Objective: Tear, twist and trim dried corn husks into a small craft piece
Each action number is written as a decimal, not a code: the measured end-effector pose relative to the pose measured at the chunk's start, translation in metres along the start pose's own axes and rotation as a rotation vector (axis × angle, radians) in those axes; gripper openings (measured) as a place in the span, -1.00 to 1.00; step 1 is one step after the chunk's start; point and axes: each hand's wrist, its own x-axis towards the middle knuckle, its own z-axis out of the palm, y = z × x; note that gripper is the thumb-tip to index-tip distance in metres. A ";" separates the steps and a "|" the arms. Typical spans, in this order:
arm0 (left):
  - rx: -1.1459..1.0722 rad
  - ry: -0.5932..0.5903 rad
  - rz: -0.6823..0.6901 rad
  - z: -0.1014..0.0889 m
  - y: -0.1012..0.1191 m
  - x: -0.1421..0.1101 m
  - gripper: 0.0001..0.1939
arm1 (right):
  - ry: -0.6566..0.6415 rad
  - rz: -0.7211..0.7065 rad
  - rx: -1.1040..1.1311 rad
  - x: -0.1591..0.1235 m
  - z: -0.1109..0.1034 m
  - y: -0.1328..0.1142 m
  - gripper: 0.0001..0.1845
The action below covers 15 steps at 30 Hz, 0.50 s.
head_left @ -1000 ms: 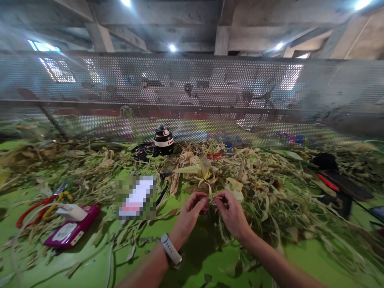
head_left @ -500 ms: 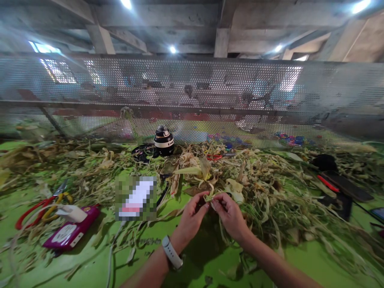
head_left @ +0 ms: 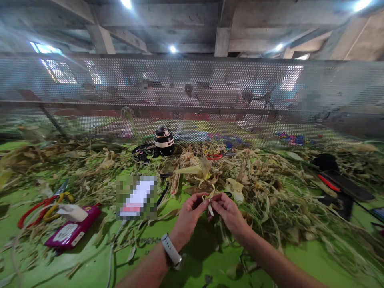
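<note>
Your left hand [head_left: 191,216] and right hand [head_left: 230,212] pinch together 1 pale leaf strip [head_left: 211,209], above the green desk [head_left: 301,254], near the dry leaves [head_left: 261,172]. On the black bottle [head_left: 164,151], the white band [head_left: 164,144] has letters, too blurred to read

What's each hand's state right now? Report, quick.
Left hand: closed, pinching a thin pale strip.
Right hand: closed, pinching apparently the same strip, close beside the left.
</note>
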 end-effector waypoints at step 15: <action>0.005 0.044 0.029 -0.004 0.002 0.004 -0.61 | 0.004 -0.778 -1.128 -0.006 -0.012 -0.016 -0.87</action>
